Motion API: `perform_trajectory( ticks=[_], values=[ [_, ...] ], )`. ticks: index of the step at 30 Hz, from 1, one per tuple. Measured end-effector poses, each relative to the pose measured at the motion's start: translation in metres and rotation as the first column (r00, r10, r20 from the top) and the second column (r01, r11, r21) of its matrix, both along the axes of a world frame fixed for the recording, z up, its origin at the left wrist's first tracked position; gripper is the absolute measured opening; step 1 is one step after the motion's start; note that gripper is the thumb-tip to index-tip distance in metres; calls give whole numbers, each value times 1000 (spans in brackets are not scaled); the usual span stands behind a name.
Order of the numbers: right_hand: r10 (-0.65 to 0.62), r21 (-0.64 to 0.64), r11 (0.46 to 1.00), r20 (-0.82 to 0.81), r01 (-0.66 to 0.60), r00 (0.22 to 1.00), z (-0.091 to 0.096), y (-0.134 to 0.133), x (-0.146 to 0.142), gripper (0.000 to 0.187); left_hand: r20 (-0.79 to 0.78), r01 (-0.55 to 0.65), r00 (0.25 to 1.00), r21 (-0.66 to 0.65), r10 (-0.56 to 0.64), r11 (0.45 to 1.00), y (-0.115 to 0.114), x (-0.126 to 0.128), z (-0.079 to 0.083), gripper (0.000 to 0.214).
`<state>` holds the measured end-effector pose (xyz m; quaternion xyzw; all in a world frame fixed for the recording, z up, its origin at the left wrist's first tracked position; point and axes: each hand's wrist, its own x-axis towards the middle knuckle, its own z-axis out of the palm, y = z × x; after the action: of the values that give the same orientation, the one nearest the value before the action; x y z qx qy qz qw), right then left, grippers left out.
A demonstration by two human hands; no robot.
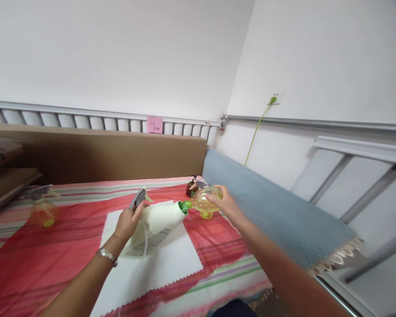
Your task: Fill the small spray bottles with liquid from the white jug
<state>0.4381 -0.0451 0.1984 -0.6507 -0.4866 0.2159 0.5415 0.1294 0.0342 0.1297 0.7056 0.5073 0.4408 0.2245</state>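
My left hand [130,222] grips a grey spray trigger head [138,198], whose thin clear tube hangs down. The same hand is against a pale, labelled plastic bottle [163,218], tilted with its green mouth to the right. My right hand [222,202] is wrapped round a clear yellow bottle [204,200], held sideways. The mouths of the two bottles meet. Whether liquid is passing between them I cannot tell. Beneath is a white zigzag-edged cloth [181,264] on a red-striped cover [69,246].
At the left stands a clear yellow spray bottle [42,213]. Behind the held bottles is a small brown bottle [190,188]. A brown board [119,154] runs along the back, and a blue padded cover [270,207] lies to the right. Cardboard pieces [6,185] are stacked far left.
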Motion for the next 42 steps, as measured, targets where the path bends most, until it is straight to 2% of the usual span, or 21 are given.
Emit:
perform_trajectory(
  ticks=[3,8,17,19,22,26,28,32,37,42],
  values=[
    [-10,-19,1000,120,12,993,8,-2,-5,59,-29,60,998,-44,-61,997,3,-2,-3,53],
    [9,-6,1000,299,-7,954,19,-3,-11,58,-26,68,997,-43,-69,997,6,-3,-8,52],
    [129,53,979,589,-197,798,32,1,-23,64,-62,63,996,-10,-63,998,5,-4,-9,52],
    [172,50,958,690,-283,703,37,0,-28,66,-60,62,996,-13,-62,998,3,-4,-9,53],
    [211,0,920,843,-392,495,47,-3,-40,68,-33,65,997,-19,-66,998,1,-6,-9,52],
    [239,-94,872,938,-480,250,62,-5,-59,65,47,65,997,-11,-64,998,-1,-9,-11,48],
    [227,-119,852,962,-510,154,68,-5,-69,60,101,76,992,-1,-76,997,-2,-11,-12,46],
    [202,-156,824,979,-545,26,75,-6,-88,55,156,67,985,1,-67,998,-5,-17,-15,47],
    [205,-195,808,978,-556,-46,80,-10,-109,51,196,61,979,-16,-57,998,-7,-24,-19,47],
    [227,-188,814,974,-550,4,82,-8,-117,49,251,54,967,-13,-49,998,-8,-31,-21,45]
  ],
)
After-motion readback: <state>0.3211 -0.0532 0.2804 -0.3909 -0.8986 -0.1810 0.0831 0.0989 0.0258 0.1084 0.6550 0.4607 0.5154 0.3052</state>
